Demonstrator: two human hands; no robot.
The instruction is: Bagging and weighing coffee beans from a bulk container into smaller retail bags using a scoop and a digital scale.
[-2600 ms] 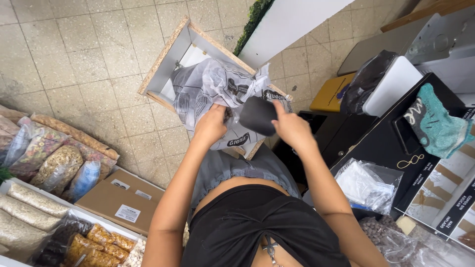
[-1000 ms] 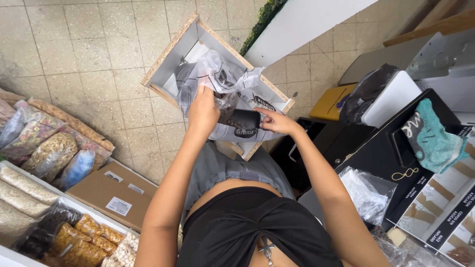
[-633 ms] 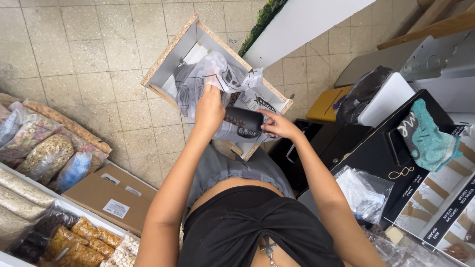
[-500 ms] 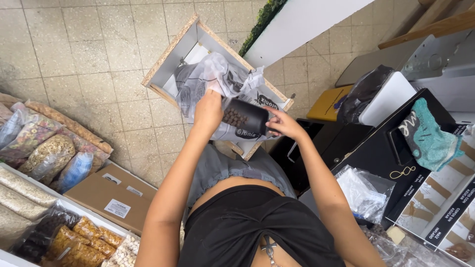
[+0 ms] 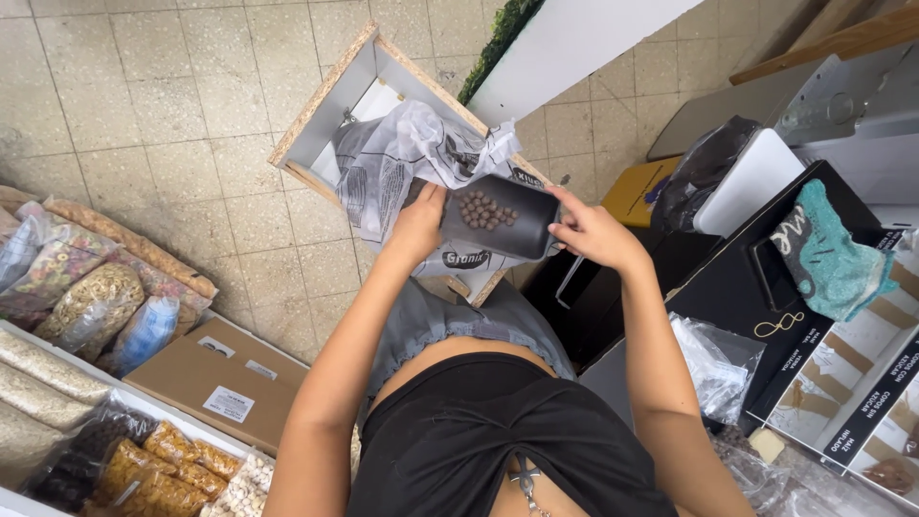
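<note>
Over wooden crate (image 5: pixel 316 105), left hand (image 5: pixel 418 225), right hand (image 5: pixel 595 233), both gripping black scoop (image 5: pixel 498 215)

Shot from 1 head-worn camera, aimed steeply down past the torso toward the tiled floor (image 5: pixel 144 115). Held close above both hands, left hand (image 5: pixel 417 225) and right hand (image 5: pixel 593 233). No 2nd view offered for overlap.

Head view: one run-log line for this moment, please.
left hand: holds black scoop rim | right hand: grips scoop end | scoop: small brown balls inside | under it: plastic bag in wooden box
</note>
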